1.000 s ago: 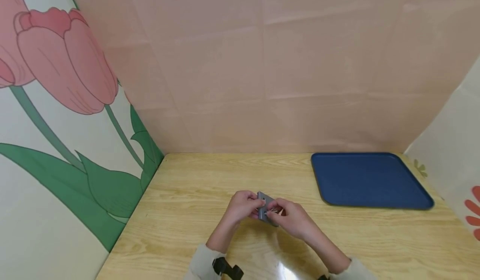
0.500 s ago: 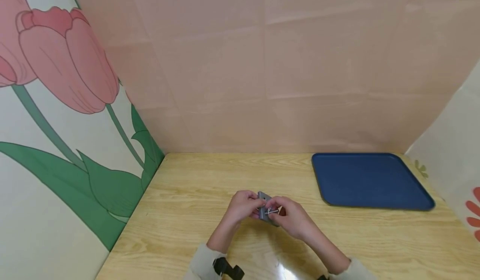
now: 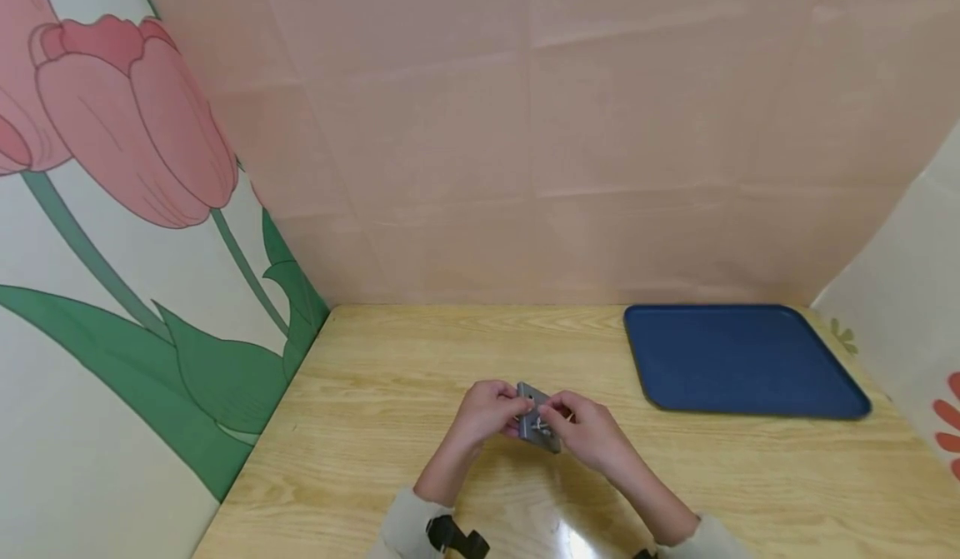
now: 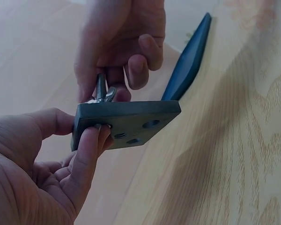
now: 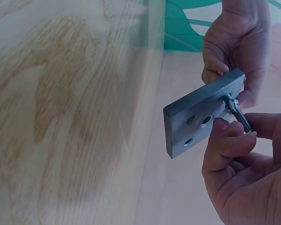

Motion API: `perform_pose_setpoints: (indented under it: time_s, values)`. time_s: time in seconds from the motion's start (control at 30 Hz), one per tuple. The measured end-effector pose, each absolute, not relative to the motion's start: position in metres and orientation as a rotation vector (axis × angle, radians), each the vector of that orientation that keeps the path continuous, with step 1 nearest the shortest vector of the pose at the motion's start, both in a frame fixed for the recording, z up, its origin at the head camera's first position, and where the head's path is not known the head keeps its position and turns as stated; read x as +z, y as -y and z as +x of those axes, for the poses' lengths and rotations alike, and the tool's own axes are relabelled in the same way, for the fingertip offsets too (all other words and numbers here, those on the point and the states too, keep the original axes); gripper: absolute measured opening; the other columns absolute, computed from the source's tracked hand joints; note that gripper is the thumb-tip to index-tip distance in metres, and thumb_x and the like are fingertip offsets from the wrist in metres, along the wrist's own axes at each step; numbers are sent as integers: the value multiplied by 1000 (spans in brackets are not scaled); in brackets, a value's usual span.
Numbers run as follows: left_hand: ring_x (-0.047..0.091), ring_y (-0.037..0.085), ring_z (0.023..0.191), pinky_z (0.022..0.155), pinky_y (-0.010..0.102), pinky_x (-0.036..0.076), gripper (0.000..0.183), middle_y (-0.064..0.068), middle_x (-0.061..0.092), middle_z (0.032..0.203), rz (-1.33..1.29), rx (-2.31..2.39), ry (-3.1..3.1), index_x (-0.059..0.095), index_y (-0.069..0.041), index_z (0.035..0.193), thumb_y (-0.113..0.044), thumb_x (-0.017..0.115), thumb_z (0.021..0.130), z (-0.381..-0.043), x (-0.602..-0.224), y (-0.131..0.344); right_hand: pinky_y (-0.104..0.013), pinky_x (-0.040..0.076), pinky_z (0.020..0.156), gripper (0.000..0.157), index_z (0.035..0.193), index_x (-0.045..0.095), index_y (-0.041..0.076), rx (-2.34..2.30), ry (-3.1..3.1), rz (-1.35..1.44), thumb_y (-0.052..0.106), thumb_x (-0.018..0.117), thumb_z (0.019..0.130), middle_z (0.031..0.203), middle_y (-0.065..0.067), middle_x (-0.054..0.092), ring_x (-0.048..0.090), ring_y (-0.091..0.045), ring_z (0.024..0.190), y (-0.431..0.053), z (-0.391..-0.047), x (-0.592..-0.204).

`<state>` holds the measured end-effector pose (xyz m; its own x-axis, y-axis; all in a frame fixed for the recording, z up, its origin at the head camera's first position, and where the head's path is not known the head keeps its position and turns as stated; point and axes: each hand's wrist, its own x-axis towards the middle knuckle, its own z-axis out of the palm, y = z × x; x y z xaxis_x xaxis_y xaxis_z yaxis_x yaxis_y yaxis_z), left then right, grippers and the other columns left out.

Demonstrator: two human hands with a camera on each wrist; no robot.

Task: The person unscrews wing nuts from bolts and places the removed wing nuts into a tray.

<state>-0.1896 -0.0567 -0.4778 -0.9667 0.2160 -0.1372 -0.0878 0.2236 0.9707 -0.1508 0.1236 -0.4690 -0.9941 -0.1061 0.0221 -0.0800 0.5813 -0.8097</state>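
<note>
My left hand (image 3: pixel 486 411) pinches a grey metal plate (image 3: pixel 534 434) by one end, its thumb and fingers on opposite faces. Several round holes run through the plate, seen from both sides in the wrist views. A threaded bolt (image 5: pixel 241 117) stands out from the face toward my right hand (image 3: pixel 587 436). On that bolt, close to the plate, sits a wing nut (image 4: pixel 111 94). The curled thumb and fingers of my right hand are around the bolt and wing nut, with a fingertip at the bolt's free end in the right wrist view.
A blue tray (image 3: pixel 742 359) lies at the back right of the wooden table (image 3: pixel 390 367). Behind the table rises a pinkish-beige sheet (image 3: pixel 525 167). A tulip-printed panel (image 3: pixel 135 126) stands on the left, a white panel (image 3: pixel 930 234) on the right.
My right fingers have shifted around the bolt and wing nut, first exposing the bolt shaft, then covering its end again. The left hand keeps its hold on the plate, which has barely moved.
</note>
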Motion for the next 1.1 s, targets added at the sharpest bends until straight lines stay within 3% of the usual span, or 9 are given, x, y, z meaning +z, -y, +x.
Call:
perform_pose_setpoints:
  time_s: [0.23,0.7,1.1]
  values:
    - [64,14,58,59,38,62,15,8,69,75,118,1822,-2249,69,1,86,-12,76,84,-189,-479,56,-29,45,60,12,99,71,14,-1398,-2743,-170,25,65,99,80,3,63,54,-14,74,-124,-149,-468]
    - [65,14,60,55,29,60,17,8,70,78,109,1808,-2259,69,1,90,-13,76,85,-188,-478,57,-29,47,59,23,103,74,9,-1351,-2682,-197,30,65,99,83,1,65,55,-14,75,-127,-146,-466]
    - [67,15,60,55,29,60,17,8,70,77,115,1811,-2260,68,1,90,-13,76,85,-189,-479,56,-26,46,56,17,104,71,10,-1380,-2661,-355,23,70,94,89,0,66,54,-16,73,-131,-147,-466]
